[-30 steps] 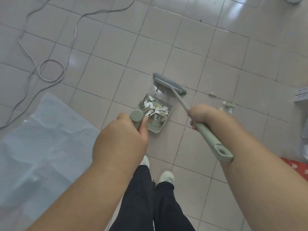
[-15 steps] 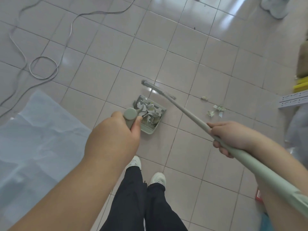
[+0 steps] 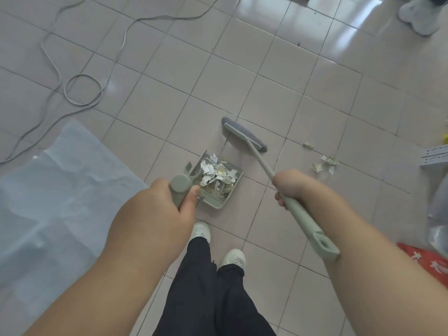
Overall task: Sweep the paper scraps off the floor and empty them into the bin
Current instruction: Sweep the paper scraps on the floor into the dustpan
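My left hand is shut on the upright handle of a pale green dustpan that rests on the tiled floor and holds a heap of paper scraps. My right hand grips the pale green broom handle. The grey broom head stands on the floor just beyond the dustpan's far right corner. A few loose scraps lie on the tiles to the right of the broom. No bin shows.
A pale blue plastic sheet covers the floor at left. A grey cable loops across the far left tiles. Red patterned material and a clear bag lie at right. Another person's white shoes stand at top right.
The broom head has swung to the right and now sits farther from the dustpan's mouth. My right hand has slid back up and inward along the handle. The dustpan has stayed put.
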{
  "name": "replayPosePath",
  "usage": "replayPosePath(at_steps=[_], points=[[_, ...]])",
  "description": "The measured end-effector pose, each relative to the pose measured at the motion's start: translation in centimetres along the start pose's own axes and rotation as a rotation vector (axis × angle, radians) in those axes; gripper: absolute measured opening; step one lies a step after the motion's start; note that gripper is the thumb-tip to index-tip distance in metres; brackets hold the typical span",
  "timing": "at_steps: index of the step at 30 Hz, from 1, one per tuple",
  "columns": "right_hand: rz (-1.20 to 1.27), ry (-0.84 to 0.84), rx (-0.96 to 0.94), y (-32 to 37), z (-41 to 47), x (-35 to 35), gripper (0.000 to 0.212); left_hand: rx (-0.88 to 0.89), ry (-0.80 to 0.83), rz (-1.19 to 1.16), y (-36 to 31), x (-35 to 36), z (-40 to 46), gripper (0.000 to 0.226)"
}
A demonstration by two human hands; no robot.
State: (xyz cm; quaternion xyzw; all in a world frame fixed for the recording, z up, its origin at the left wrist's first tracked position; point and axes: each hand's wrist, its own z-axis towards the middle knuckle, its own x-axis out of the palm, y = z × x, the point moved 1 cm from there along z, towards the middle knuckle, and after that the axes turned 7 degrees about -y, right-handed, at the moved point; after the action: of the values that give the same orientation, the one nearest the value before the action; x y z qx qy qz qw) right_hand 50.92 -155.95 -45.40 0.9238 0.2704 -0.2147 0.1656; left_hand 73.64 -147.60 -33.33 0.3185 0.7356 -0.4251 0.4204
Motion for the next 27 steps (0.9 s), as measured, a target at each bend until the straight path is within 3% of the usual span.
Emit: replayPosePath(at_steps=[11,20,27], points=[[-0.225,0.194,-0.056,-6.2,-7.0,0.3,0.033,0.018,0.0,0.015,-0.2,1.1,-0.8,0.041],[-0.046,0.208,-0.039,-8.0,-8.1,-4.6,0.04,0.052,0.061,-0.097,-1.9,0.7,-0.3,0.039],[0.264,0.062,0.027,-9.3,-7.2,-9.0,0.041,0.197,0.111,-0.068,-6.1,0.5,1.9,0.041]])
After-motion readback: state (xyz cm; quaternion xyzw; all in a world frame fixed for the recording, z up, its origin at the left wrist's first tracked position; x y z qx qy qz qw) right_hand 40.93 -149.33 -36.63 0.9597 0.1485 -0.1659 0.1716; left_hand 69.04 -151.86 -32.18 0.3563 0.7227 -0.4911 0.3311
